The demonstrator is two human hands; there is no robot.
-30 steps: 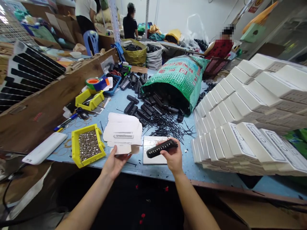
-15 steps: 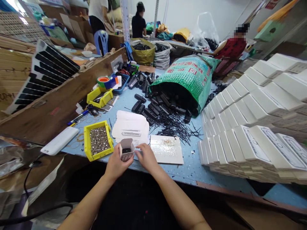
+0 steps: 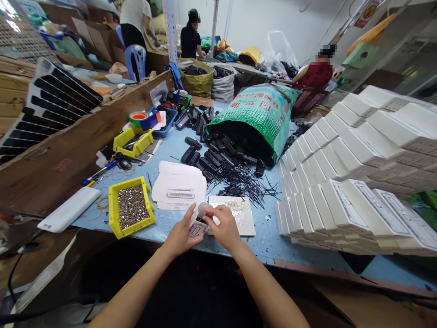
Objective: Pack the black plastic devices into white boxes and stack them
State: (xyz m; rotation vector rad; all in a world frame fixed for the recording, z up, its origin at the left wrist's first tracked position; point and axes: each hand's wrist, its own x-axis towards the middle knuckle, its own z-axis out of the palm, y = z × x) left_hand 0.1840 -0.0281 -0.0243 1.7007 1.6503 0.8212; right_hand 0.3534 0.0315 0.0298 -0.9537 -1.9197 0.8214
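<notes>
A small white cardboard box point(image 3: 195, 229) with dark printing is held above the table's front edge. My left hand point(image 3: 180, 234) wraps round its left side and is closed on it. At the box's open end, my right hand point(image 3: 223, 225) pinches a white flap point(image 3: 204, 209) between thumb and fingers. Something dark shows just inside the opening, mostly hidden by my fingers. Behind the box lies a stack of printed white sheets point(image 3: 179, 182). To the right, a white board point(image 3: 244, 216) carries small shiny bits.
A yellow bin point(image 3: 112, 209) of small metal parts stands at left. Loose black ties point(image 3: 235, 180) and black plastic pieces spill before a green sack point(image 3: 254, 107). Stacked white boxes point(image 3: 317, 205) rise at right. Several people work farther back.
My hands and the box have moved right and tilted relative to the paper stack. My right hand has closed on the flap. The whole view has shifted slightly.
</notes>
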